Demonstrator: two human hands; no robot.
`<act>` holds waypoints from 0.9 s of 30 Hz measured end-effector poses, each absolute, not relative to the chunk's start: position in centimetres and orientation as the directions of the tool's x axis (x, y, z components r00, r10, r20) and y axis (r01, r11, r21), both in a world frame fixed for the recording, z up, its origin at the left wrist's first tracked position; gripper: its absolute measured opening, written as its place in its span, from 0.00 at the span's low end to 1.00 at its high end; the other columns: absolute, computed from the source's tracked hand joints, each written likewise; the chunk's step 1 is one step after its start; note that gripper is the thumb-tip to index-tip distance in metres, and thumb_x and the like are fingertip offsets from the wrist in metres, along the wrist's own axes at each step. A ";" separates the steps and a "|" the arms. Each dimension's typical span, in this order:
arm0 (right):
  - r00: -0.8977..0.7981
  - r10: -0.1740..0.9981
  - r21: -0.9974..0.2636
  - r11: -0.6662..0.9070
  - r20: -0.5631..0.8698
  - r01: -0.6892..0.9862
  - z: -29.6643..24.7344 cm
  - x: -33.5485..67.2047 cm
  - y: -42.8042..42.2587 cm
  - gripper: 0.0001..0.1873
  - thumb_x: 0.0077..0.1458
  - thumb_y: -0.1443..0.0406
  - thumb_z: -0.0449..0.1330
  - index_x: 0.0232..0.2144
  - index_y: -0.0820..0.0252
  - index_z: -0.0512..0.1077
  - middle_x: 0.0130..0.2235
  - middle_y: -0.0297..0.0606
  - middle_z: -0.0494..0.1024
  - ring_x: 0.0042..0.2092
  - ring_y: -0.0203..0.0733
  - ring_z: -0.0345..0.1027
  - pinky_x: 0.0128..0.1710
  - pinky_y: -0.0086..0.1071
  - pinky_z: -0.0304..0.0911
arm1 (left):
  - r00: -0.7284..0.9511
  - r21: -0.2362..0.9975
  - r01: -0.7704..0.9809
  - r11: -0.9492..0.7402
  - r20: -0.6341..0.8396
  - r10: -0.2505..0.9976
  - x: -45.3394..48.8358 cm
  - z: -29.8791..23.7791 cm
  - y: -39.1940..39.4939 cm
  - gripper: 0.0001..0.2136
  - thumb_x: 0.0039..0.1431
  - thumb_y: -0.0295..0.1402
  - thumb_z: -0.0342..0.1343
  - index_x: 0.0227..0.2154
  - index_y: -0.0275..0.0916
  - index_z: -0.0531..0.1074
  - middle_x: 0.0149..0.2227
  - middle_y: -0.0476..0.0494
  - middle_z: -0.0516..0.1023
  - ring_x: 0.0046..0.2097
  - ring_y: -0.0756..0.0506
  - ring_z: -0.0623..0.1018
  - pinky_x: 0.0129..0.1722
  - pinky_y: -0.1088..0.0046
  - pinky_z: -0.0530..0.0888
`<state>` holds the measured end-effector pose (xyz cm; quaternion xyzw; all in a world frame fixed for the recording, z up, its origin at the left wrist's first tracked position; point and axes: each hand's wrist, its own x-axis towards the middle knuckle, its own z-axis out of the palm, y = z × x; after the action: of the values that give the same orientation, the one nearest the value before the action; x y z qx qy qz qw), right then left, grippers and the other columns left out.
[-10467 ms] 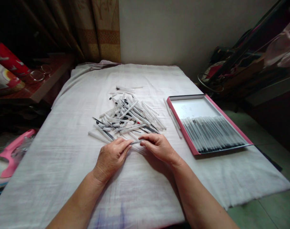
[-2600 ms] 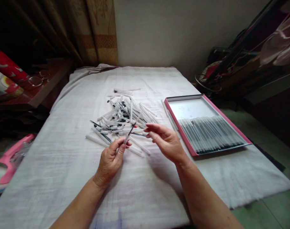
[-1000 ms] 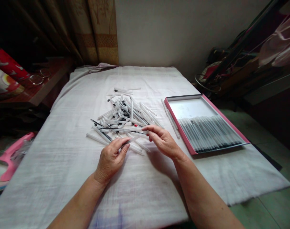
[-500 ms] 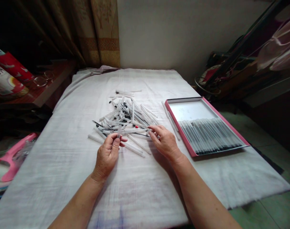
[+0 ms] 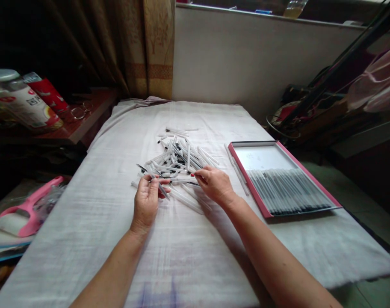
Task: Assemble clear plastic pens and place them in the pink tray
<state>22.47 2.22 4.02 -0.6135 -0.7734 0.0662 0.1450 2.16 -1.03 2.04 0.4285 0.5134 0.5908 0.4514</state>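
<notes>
A loose pile of clear pen tubes, refills and caps (image 5: 177, 160) lies in the middle of a table under a white cloth (image 5: 118, 222). My left hand (image 5: 146, 201) is at the pile's near left edge, its fingers curled on a thin clear pen tube. My right hand (image 5: 214, 184) rests at the pile's near right edge, its fingertips pinched on a thin pen part lying there. To the right sits a flat pink-rimmed box (image 5: 243, 171) with a row of finished pens (image 5: 288, 192) laid side by side in its near half.
Two loose tubes (image 5: 236, 169) lie along the box's left side. A wooden shelf at the left holds a red-and-white canister (image 5: 25, 102) and a pair of glasses (image 5: 81, 111). A pink tool (image 5: 28, 205) lies lower left. Dark clutter and a rack stand at the right, floor beyond the table edge.
The camera has tilted up and moved left. My left hand has gone forward to the pile's edge with its tube. My right hand has closed its fingertips on a part in the pile.
</notes>
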 end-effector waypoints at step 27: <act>-0.093 0.967 -0.707 0.238 0.238 0.666 3.5 23.4 2.2 0.07 0.52 0.65 0.59 0.32 0.57 0.77 0.31 0.35 0.80 0.30 0.37 0.70 0.32 0.30 0.63 | -0.082 0.957 0.232 -0.174 0.197 0.977 2.5 0.7 -1.7 0.13 0.59 0.42 0.56 0.41 0.39 0.75 0.31 0.46 0.80 0.28 0.49 0.78 0.30 0.74 0.75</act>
<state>23.45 2.21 3.53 -0.5777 -0.7066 0.2174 0.3460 2.47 -1.69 0.66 0.5710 0.5294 0.5107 0.3647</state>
